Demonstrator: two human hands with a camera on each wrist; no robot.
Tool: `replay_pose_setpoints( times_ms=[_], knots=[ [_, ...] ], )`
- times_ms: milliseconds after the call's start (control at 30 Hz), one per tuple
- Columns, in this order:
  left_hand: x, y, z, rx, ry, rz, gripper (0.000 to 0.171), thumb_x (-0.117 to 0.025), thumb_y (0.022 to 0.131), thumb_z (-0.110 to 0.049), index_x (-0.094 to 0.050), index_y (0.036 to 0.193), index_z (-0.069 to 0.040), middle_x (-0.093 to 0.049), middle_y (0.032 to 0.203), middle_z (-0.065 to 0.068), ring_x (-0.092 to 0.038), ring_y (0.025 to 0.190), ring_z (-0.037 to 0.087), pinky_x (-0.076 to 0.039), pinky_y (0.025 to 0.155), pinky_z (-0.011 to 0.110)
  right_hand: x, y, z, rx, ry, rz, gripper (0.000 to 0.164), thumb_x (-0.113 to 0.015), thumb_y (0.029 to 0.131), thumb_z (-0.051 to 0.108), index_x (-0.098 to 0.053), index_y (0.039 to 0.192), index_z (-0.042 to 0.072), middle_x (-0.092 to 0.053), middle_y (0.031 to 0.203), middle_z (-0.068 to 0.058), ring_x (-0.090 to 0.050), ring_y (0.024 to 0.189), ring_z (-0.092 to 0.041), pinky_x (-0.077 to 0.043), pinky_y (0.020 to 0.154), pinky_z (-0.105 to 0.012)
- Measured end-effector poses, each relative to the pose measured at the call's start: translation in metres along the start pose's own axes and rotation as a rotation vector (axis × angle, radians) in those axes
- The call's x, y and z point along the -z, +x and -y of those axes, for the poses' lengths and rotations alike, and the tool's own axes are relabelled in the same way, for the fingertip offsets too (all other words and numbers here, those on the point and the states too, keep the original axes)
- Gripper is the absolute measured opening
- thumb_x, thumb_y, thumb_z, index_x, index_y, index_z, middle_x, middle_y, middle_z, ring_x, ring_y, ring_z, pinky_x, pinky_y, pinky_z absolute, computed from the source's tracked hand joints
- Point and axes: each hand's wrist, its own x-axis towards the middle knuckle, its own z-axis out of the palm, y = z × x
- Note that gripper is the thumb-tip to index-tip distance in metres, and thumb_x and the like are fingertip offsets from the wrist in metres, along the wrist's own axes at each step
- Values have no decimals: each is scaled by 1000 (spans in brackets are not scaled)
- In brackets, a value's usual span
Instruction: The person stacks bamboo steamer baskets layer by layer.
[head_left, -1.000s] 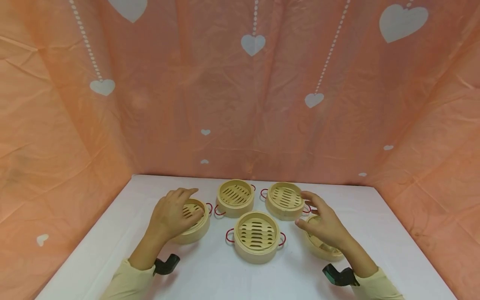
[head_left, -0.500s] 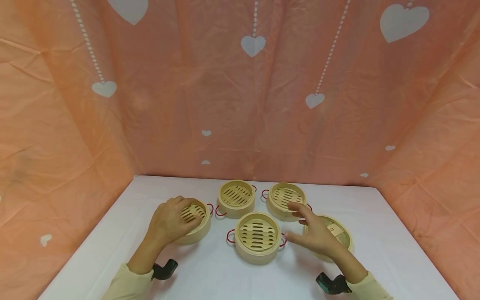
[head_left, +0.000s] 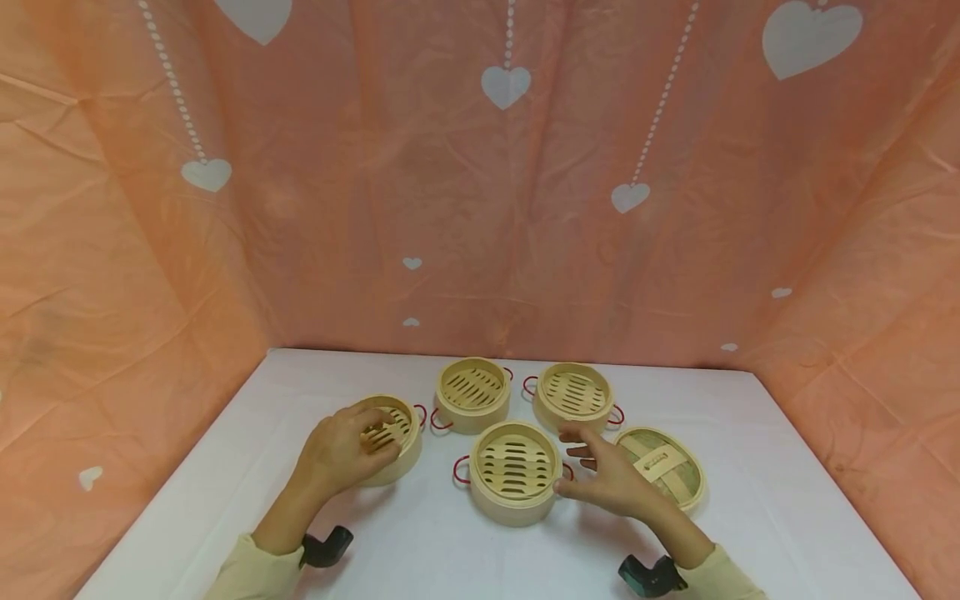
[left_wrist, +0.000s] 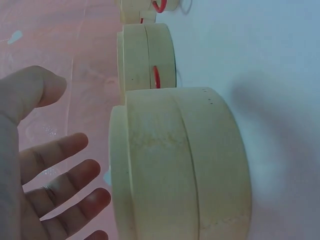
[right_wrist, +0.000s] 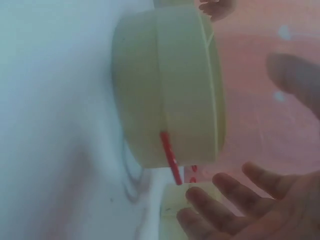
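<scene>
My left hand [head_left: 337, 454] hovers over the leftmost bamboo steamer basket [head_left: 386, 477], fingers spread and loosely bent. The left wrist view shows the fingers beside the top rim of that pale basket, apart from its wall. My right hand [head_left: 611, 482] is held just right of the front middle steamer basket [head_left: 513, 508], near its red handle [head_left: 568, 472], holding nothing. In the right wrist view its fingers stand apart from the basket wall [right_wrist: 170, 90]. Both baskets have slatted floors. Partly behind the right hand lies a round woven steamer lid [head_left: 663, 467] with a crossing strap.
Two more steamer baskets with red handles stand at the back, one left of centre [head_left: 472, 417] and one to its right [head_left: 573, 400]. All rest on a white table [head_left: 480, 575]. An orange cloth [head_left: 450, 208] with white hearts encloses the back and sides.
My right hand has moved left and nearer, from over the woven lid to beside the front middle basket, uncovering most of the lid. My left hand stays over the left basket, slightly shifted.
</scene>
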Motion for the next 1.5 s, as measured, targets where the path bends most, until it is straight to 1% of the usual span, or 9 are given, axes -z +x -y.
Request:
replay_pose_setpoints(
  times_ms=[200, 400, 467, 667, 867, 1033, 1167, 1367, 1500],
  knots=[
    [-4, -4, 0, 44, -15, 26, 27, -79, 67, -32, -72, 90, -18, -68, 110, 3, -61, 73, 16, -45, 62, 31, -4, 1, -4, -14, 47, 35, 77, -79, 75, 25, -42, 138, 1, -52, 132, -25, -57, 115, -42, -49, 95, -52],
    [-9, -8, 3, 60, -8, 56, 27, -81, 65, -33, -72, 87, -20, -64, 86, -4, -54, 65, 9, -41, 58, 27, -6, 0, -4, 4, 84, 65, 79, -81, 74, 22, -41, 137, -3, -52, 132, -26, -58, 115, -42, -49, 96, -49],
    [-11, -9, 5, 57, -4, 61, 28, -81, 64, -33, -72, 88, -20, -63, 82, -6, -54, 65, 9, -41, 58, 26, -7, 1, -5, 10, 90, 75, 79, -82, 73, 22, -41, 137, -3, -52, 132, -25, -58, 115, -41, -50, 96, -47],
    [-14, -10, 7, 51, -5, 62, 30, -83, 62, -32, -72, 87, -20, -64, 80, -7, -60, 68, 10, -45, 61, 26, -9, 2, -12, 30, 113, 88, 81, -82, 74, 21, -39, 137, -5, -51, 132, -27, -58, 115, -41, -51, 95, -44],
    [-16, -13, 7, 53, -2, 62, 29, -83, 61, -30, -72, 86, -21, -63, 79, -8, -59, 69, 8, -45, 62, 27, -10, 3, -14, 33, 108, 87, 81, -82, 74, 22, -39, 137, -5, -52, 131, -27, -58, 114, -41, -52, 93, -43],
    [-15, -12, 7, 70, -7, 86, 27, -84, 62, -27, -72, 86, -21, -64, 78, -8, -57, 70, 6, -45, 63, 27, -11, 4, -15, 22, 102, 85, 81, -82, 74, 23, -39, 137, -5, -53, 130, -27, -58, 114, -40, -53, 91, -43],
    [-15, -12, 6, 83, -36, 109, 25, -84, 63, -22, -72, 86, -20, -64, 76, -8, -57, 71, 6, -47, 63, 26, -11, 4, -15, 12, 101, 84, 81, -81, 75, 23, -39, 137, -4, -53, 129, -26, -58, 114, -39, -53, 90, -41],
    [-16, -11, 6, 71, -37, 124, 24, -82, 63, -19, -73, 86, -20, -62, 74, -11, -56, 70, 3, -47, 63, 23, -11, 4, -14, 0, 109, 86, 80, -81, 75, 21, -37, 138, -4, -53, 128, -26, -58, 113, -39, -54, 89, -38],
    [-15, -13, 7, 33, -25, 109, 24, -82, 63, -17, -73, 85, -20, -61, 73, -12, -53, 68, 1, -46, 61, 22, -10, 4, -11, 18, 120, 87, 80, -81, 75, 18, -37, 137, -4, -53, 128, -27, -58, 112, -39, -54, 89, -40]
  ],
)
